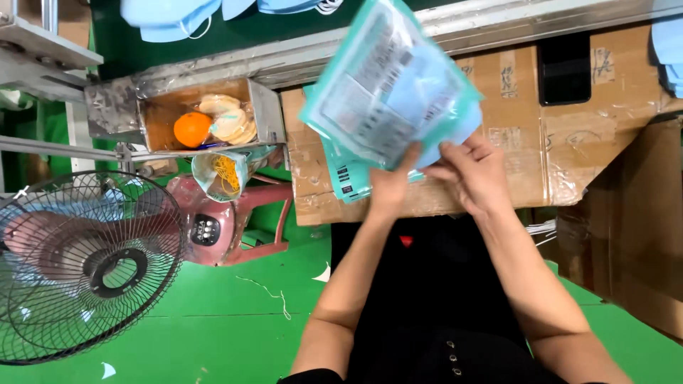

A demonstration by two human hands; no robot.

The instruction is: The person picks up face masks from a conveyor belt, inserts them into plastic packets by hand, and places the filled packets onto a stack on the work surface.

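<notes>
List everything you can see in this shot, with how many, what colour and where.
Clear teal-edged plastic pouch: one, holding pale blue masks, held up at centre.
More teal pouches: count unclear, beneath it on the cardboard.
Taped brown cardboard worktop: one, right.
Black phone: one, on the cardboard.
Metal tray: one, grey, upper left.
Orange fruit: one, in the tray.
Black wire-cage fan: one, lower left.
Red plastic stool: one, on the green floor.
Loose blue masks: several, top edge.
Left hand: fingers grip the pouch.
Right hand: at the pouch's lower corner.
</notes>
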